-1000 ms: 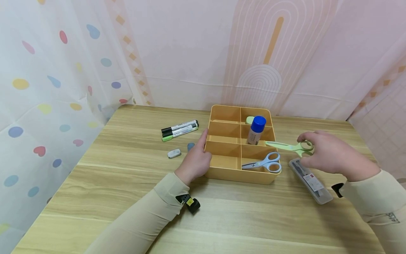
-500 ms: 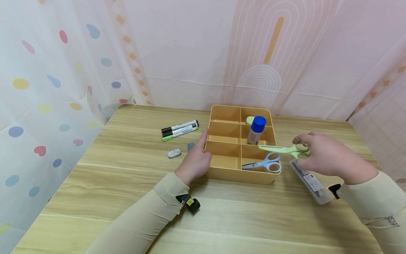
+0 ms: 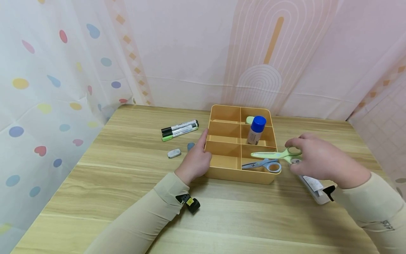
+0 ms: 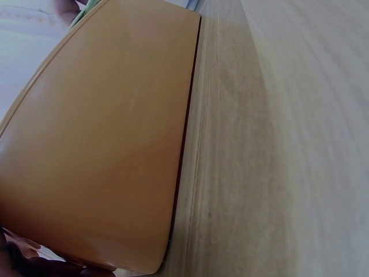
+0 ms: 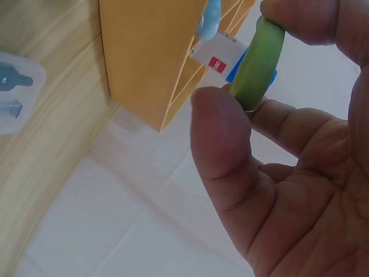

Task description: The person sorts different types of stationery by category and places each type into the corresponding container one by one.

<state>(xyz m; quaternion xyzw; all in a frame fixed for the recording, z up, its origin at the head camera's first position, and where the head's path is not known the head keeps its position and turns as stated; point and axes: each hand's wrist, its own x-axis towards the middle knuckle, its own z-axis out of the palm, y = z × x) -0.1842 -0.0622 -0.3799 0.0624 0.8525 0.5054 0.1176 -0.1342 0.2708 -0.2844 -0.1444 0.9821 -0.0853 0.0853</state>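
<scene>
The left hand [image 3: 195, 158] lies against the left wall of an orange divided organizer box [image 3: 241, 176], its visible finger extended along that side. In the left wrist view the box's front wall [image 4: 104, 138] fills much of the picture, with dark fingertips at its lower corner. The right hand [image 3: 323, 160] pinches the handles of light green scissors [image 3: 269, 155] between thumb and fingers. Their blades reach over the front right compartment, above blue scissors [image 3: 274, 167] lying there. In the right wrist view, the green handle loop [image 5: 259, 63] sits between thumb and fingertips.
A blue-capped glue stick [image 3: 257, 128] and a pale green item [image 3: 250, 120] stand in right-hand compartments. Several markers [image 3: 180, 129], an eraser [image 3: 174, 153] and a small blue object [image 3: 190, 146] lie left. A clear case [image 3: 317, 192] lies partly under the right hand.
The right hand has moved left and lower, bringing the green scissors from beside the box to over its front right compartment. The left hand and box have stayed put.
</scene>
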